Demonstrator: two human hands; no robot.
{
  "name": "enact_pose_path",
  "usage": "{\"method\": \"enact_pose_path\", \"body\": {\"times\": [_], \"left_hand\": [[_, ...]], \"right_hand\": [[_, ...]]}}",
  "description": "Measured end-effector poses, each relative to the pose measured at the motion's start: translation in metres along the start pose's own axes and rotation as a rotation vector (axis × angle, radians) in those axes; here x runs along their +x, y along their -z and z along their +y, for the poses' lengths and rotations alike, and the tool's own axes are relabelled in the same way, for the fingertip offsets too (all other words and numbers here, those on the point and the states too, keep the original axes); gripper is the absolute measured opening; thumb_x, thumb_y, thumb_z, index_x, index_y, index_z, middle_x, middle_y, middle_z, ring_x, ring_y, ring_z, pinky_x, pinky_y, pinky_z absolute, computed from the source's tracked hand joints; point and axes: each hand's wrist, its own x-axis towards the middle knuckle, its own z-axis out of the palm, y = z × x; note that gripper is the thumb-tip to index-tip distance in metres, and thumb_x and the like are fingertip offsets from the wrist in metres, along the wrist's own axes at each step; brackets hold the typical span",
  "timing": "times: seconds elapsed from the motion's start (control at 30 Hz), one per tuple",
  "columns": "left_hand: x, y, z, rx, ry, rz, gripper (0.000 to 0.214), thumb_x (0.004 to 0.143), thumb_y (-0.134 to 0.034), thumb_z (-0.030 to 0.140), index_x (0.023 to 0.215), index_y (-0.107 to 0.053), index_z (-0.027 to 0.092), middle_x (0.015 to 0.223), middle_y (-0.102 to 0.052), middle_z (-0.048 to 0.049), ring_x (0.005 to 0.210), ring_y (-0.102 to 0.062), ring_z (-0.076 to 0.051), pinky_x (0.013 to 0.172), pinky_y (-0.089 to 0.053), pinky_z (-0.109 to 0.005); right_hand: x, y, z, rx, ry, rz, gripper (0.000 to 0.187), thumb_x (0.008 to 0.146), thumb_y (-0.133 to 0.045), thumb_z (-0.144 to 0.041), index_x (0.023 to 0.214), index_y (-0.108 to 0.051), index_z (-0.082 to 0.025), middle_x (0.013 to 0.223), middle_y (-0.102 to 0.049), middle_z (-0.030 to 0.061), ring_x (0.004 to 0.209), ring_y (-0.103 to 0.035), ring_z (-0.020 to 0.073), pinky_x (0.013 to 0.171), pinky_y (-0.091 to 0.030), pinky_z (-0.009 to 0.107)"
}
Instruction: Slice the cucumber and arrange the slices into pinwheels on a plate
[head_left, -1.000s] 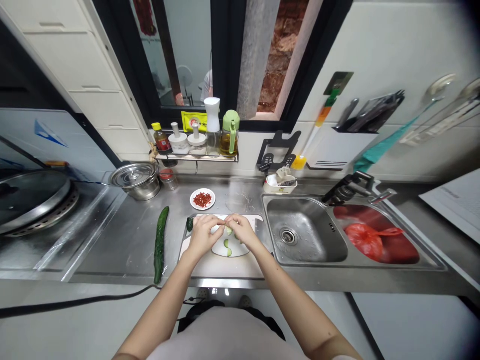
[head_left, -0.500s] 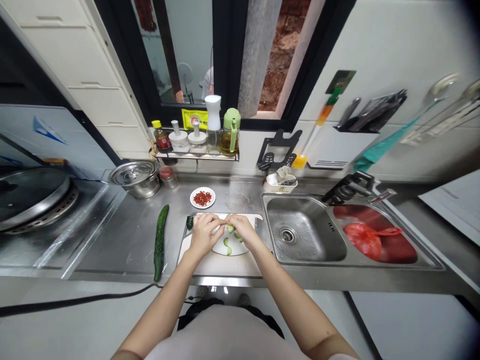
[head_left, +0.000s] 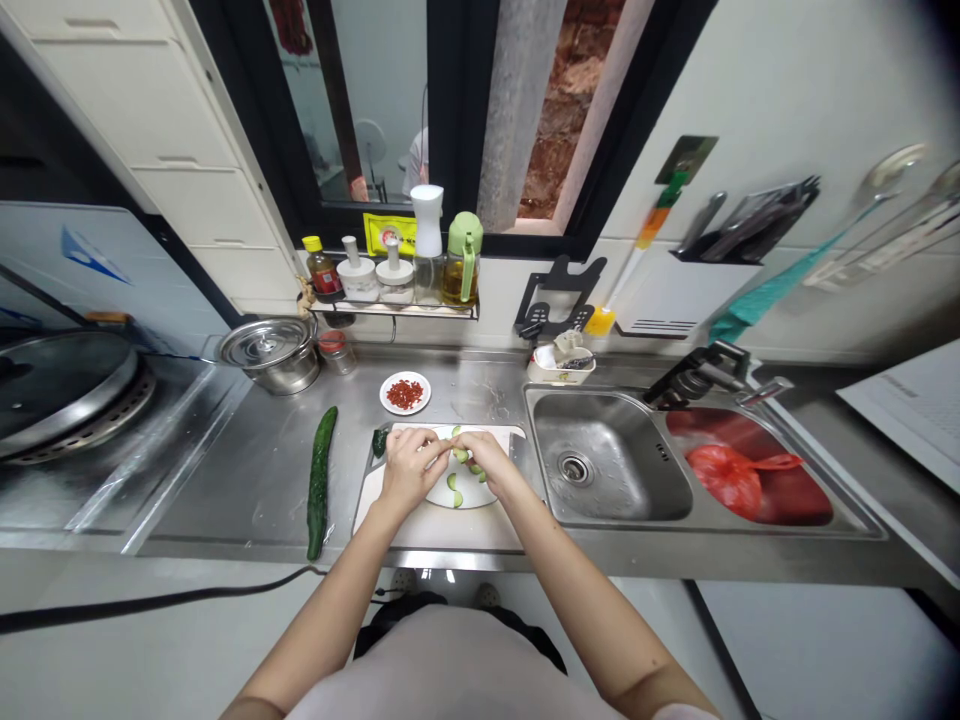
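Note:
My left hand and my right hand meet fingertip to fingertip above a white plate. Both are closed in a pinch; whatever lies between the fingertips is too small and covered to name. Pale green cucumber slices with dark rims lie on the plate, some partly under my right fingers. The plate rests on a light cutting board. A dark green cucumber end piece sits at the board's upper left corner, beside my left hand. A whole long cucumber lies on the steel counter farther left.
Behind the board stands a small white dish of red pieces. A lidded steel pot and a jar are back left. To the right is a double sink, with a red plastic bag in its far basin.
Both hands stay pinched together over the plate with only slight finger movement. A bit of green shows just beyond the fingertips now. The view has shifted slightly.

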Motion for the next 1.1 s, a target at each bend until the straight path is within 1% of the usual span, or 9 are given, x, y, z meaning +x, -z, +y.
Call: {"method": "enact_pose_path", "body": {"times": [0.27,0.5,0.6,0.7,0.8,0.83,0.97,1.03,1.1], "left_hand": [[-0.004,-0.009,-0.004,0.042,-0.102,0.123,0.017,0.089,-0.057,0.030,0.096,-0.072,0.028,0.084,-0.065,-0.0029,0.084,-0.054,-0.016,0.082,-0.029,-0.034],[-0.005,-0.007,-0.002,0.050,-0.105,0.127,0.017,0.089,-0.056,0.030,0.095,-0.072,0.027,0.082,-0.064,-0.0026,0.082,-0.054,-0.016,0.081,-0.029,-0.034],[-0.005,-0.008,-0.002,-0.017,-0.058,0.102,0.018,0.089,-0.056,0.030,0.095,-0.072,0.027,0.083,-0.065,-0.0028,0.083,-0.055,-0.017,0.081,-0.030,-0.034],[-0.007,-0.014,-0.001,-0.222,0.127,0.089,0.017,0.085,-0.059,0.034,0.093,-0.070,0.025,0.081,-0.064,-0.0026,0.081,-0.055,-0.016,0.080,-0.035,-0.032],[-0.012,-0.020,0.005,-0.619,0.459,0.108,0.024,0.078,-0.064,0.042,0.087,-0.063,0.020,0.070,-0.060,-0.0003,0.067,-0.052,-0.013,0.068,-0.039,-0.026],[-0.014,-0.022,0.008,-0.776,0.579,0.084,0.028,0.077,-0.064,0.045,0.084,-0.060,0.019,0.066,-0.058,0.0005,0.061,-0.051,-0.011,0.063,-0.038,-0.024],[-0.013,-0.021,0.017,-1.387,1.000,-0.209,0.043,0.079,-0.056,0.060,0.085,-0.055,0.017,0.064,-0.060,-0.0013,0.050,-0.049,-0.009,0.048,-0.034,-0.019],[-0.008,-0.018,0.016,-1.596,1.109,-0.279,0.044,0.079,-0.055,0.060,0.091,-0.055,0.017,0.069,-0.063,-0.0028,0.051,-0.051,-0.009,0.045,-0.034,-0.018],[-0.002,-0.016,0.013,-1.682,1.130,-0.265,0.039,0.078,-0.061,0.052,0.094,-0.056,0.018,0.070,-0.063,-0.0019,0.052,-0.053,-0.008,0.044,-0.034,-0.017]], "right_hand": [[0.000,0.000,-0.001,-0.035,-0.078,0.013,0.016,0.055,-0.051,-0.033,0.059,-0.054,-0.018,0.062,-0.051,-0.0017,0.065,-0.043,0.0119,0.056,-0.032,0.023],[0.000,0.000,0.000,-0.043,-0.110,0.014,0.016,0.054,-0.052,-0.033,0.060,-0.052,-0.018,0.063,-0.050,-0.0016,0.065,-0.042,0.0119,0.056,-0.031,0.023],[0.000,-0.001,0.002,-0.051,-0.107,0.011,0.016,0.055,-0.051,-0.033,0.061,-0.052,-0.018,0.063,-0.050,-0.0018,0.064,-0.042,0.0118,0.057,-0.032,0.023],[0.002,0.001,0.001,-0.062,-0.075,-0.001,0.016,0.057,-0.051,-0.033,0.061,-0.054,-0.018,0.061,-0.051,-0.0020,0.063,-0.043,0.0117,0.057,-0.032,0.023],[0.006,0.006,-0.006,-0.096,-0.013,-0.027,0.018,0.060,-0.053,-0.034,0.062,-0.059,-0.017,0.063,-0.055,-0.0009,0.063,-0.045,0.0117,0.060,-0.034,0.023],[0.007,0.008,-0.009,-0.109,0.017,-0.037,0.018,0.061,-0.054,-0.033,0.063,-0.061,-0.017,0.065,-0.057,-0.0002,0.065,-0.046,0.0119,0.062,-0.035,0.024],[0.009,0.014,-0.022,-0.158,0.178,-0.134,0.016,0.063,-0.058,-0.031,0.059,-0.063,-0.016,0.084,-0.063,0.0026,0.078,-0.053,0.0135,0.074,-0.039,0.025],[0.008,0.015,-0.026,-0.202,0.239,-0.217,0.015,0.064,-0.059,-0.029,0.058,-0.064,-0.016,0.092,-0.063,0.0030,0.083,-0.055,0.0142,0.079,-0.039,0.026],[0.007,0.016,-0.027,-0.246,0.277,-0.282,0.015,0.065,-0.059,-0.028,0.057,-0.064,-0.016,0.093,-0.062,0.0031,0.085,-0.055,0.0145,0.080,-0.039,0.026]]}}
